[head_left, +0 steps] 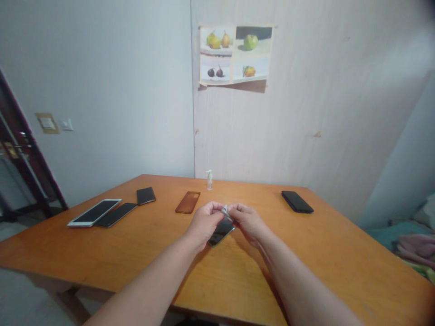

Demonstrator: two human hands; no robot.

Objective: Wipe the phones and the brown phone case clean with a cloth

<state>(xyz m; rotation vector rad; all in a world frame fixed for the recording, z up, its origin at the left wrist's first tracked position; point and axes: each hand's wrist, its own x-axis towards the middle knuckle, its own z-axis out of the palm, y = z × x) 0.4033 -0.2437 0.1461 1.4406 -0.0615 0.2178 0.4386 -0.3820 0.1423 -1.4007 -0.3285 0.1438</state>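
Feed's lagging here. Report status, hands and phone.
Left hand and right hand pinch small white wipe. Phone flat on table beneath. Nothing blocking.

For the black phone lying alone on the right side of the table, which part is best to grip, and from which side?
Probably the two long edges of the black phone, near its middle, coming from above. It lies flat on the table with bare wood all round, so only the thin sides offer a hold. Both hands now pinch a small white piece.

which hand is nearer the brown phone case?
Left. The left hand is just right of and below the brown phone case; the right hand sits farther right.
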